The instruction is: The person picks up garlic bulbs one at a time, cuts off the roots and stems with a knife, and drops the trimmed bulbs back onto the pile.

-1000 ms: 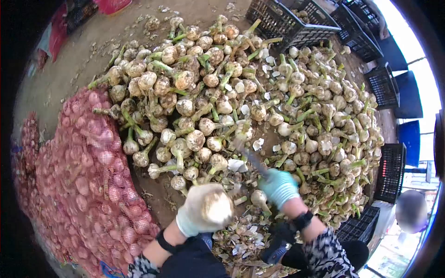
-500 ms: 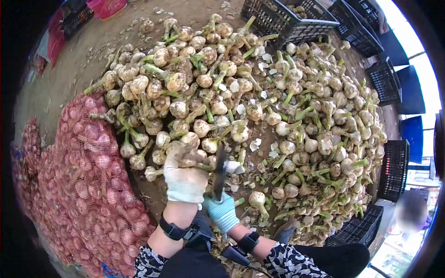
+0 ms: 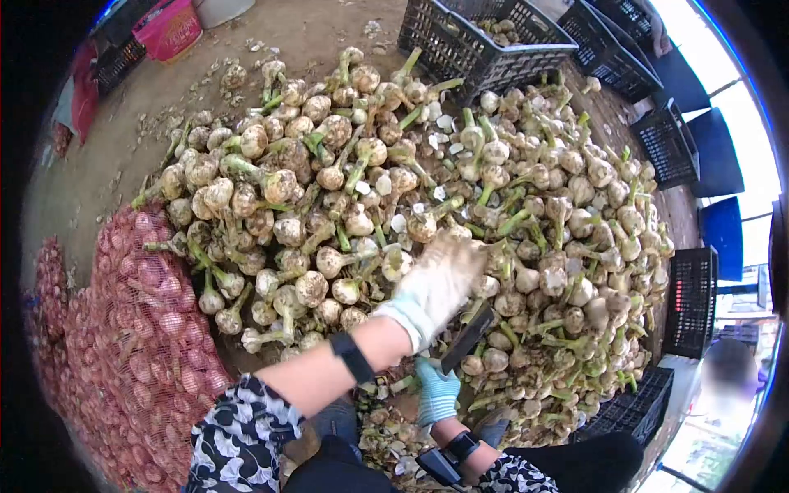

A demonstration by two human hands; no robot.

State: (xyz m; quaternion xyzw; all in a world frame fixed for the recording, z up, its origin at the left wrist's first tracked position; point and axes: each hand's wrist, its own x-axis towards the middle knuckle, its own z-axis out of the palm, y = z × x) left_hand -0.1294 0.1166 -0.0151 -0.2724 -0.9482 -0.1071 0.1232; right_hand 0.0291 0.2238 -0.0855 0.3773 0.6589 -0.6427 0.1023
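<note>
My left hand (image 3: pixel 440 283), in a white knit glove, reaches across to the right over the garlic. Its fingers are smeared by motion, so whether they hold anything does not show. Below it, my right hand (image 3: pixel 438 393), in a teal striped glove, is closed around a knife; the dark broad blade (image 3: pixel 467 338) points up and right. Garlic bulbs with cut and uncut stalks lie in a left heap (image 3: pixel 312 189) and a right heap (image 3: pixel 575 246). One blurred bulb (image 3: pixel 595 313) shows over the right heap.
Red mesh sacks (image 3: pixel 152 353) full of bulbs stand at the left. Black plastic crates (image 3: pixel 485 53) line the back and right side, one with bulbs inside. A pink bucket (image 3: pixel 168 31) is at the back left. Another person (image 3: pixel 727 386), blurred, is at the far right.
My left hand has swung from the left heap, where it held a garlic bulb by the blade, toward the right heap. My right hand and the knife have shifted right, and the blade has tilted right.
</note>
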